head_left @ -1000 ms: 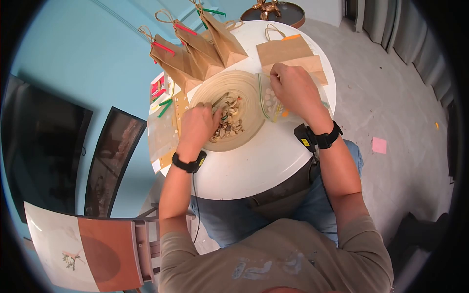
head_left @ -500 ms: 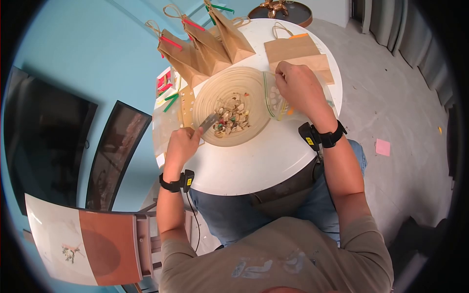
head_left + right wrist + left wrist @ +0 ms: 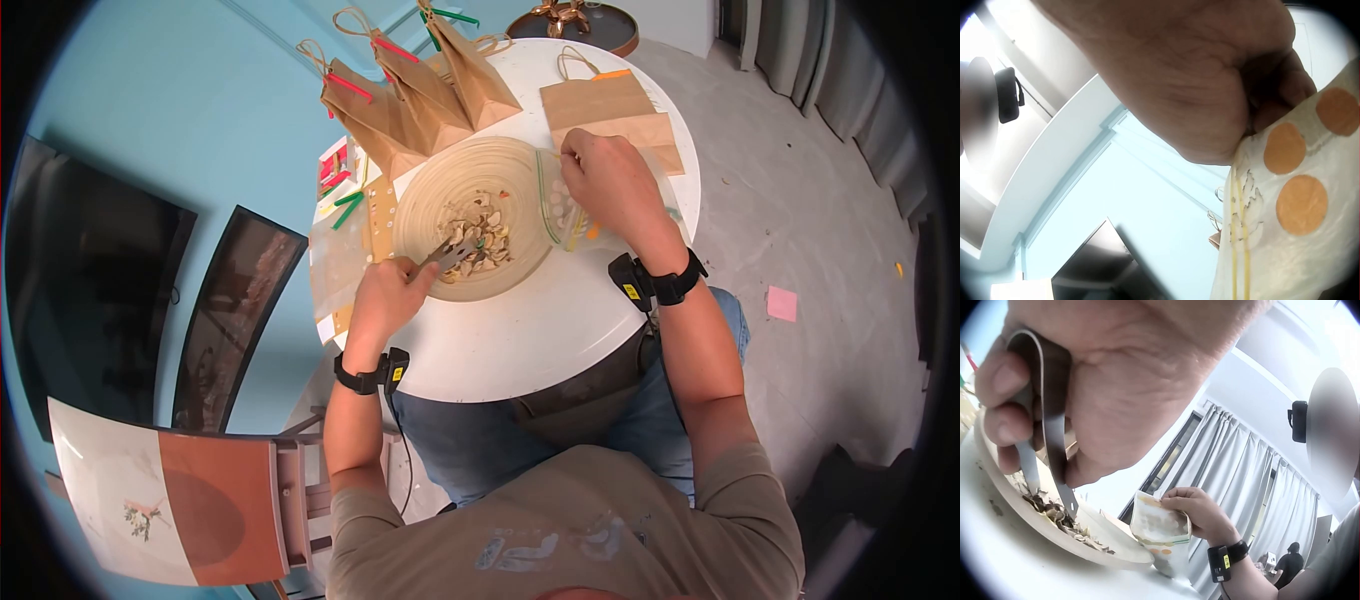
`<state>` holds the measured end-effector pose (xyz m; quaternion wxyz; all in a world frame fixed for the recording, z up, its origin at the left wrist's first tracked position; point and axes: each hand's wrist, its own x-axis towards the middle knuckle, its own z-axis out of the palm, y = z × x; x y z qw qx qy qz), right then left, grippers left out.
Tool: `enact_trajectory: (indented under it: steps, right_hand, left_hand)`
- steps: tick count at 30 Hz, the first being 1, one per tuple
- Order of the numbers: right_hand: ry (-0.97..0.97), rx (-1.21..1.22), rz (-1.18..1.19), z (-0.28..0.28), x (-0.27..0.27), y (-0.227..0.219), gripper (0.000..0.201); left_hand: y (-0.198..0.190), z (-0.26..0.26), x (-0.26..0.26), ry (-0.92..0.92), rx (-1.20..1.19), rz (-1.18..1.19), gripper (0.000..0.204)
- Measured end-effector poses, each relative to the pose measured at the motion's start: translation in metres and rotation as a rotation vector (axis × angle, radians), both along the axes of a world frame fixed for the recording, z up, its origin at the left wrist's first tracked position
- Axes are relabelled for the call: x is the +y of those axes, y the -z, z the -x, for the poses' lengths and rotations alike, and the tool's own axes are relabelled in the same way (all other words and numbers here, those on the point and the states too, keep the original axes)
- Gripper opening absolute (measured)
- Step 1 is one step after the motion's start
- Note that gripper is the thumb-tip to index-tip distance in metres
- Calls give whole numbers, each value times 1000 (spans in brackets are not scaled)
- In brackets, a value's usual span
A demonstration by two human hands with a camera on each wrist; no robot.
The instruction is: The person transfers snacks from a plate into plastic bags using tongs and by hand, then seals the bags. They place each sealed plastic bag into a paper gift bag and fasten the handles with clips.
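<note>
The left hand (image 3: 388,300) grips metal tongs (image 3: 447,257), their tips down at the dried pieces (image 3: 487,262) in the round woven plate (image 3: 415,205). In the left wrist view the bent end of the tongs (image 3: 1054,406) lies against the palm, fingers curled round one arm. Beside the plate, the right hand (image 3: 615,185) pinches the top edge of a clear zip bag (image 3: 557,212). Orange dots show on the bag (image 3: 1272,250) in the right wrist view. Whether the tips hold a piece, I cannot tell.
Several upright paper bags (image 3: 400,125) with red and green clips stand behind the plate. Another paper bag (image 3: 600,100) lies at the back right of the white table (image 3: 500,350). Green strips (image 3: 348,210) and a small box (image 3: 338,165) are at the left.
Over the last second the left hand drew back from over the pieces, then moved slightly right, bringing the tongs' tips into the pile. The right hand has stayed nearly still with the bag.
</note>
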<state>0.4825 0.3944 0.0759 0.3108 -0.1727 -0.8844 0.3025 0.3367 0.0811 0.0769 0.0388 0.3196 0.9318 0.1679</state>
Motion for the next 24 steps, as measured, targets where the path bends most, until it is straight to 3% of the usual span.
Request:
enact_trajectory:
  steps: [4,11,20,24]
  right_hand:
    - [-7,8,8,-1,1,1,22]
    - [6,-6,7,-3,2,0,22]
    - [-6,5,3,-1,2,1,22]
    - [-8,8,-5,-1,0,0,22]
  left_hand:
    - [10,-4,1,51,126,-16,49]
    - [13,-12,3,63,126,-71,46]
    - [16,1,-4,12,-14,-105,44]
    - [-3,-1,-2,2,-9,-141,45]
